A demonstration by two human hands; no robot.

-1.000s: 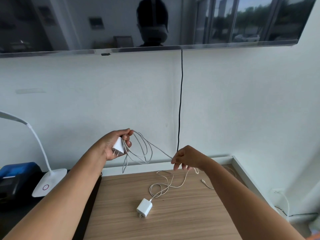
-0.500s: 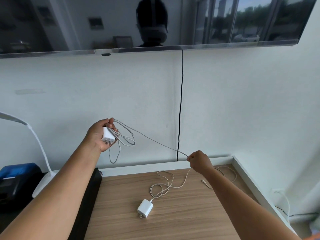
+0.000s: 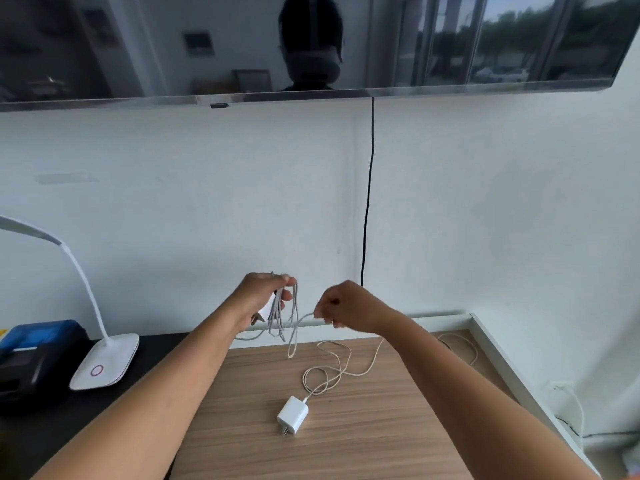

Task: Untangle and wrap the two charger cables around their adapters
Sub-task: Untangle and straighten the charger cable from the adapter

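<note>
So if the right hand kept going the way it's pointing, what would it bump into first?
The right hand points left, toward the left hand. It would probably meet the hanging cable loops there first, though depth is hard to judge from one view.

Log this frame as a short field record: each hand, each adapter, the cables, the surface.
left hand: holds first adapter, grey cable looped over it
right hand: pinching the grey cable
second adapter: lying on wooden table, untouched
white cable: loose on table, unwrapped
desk lamp: far left
</note>
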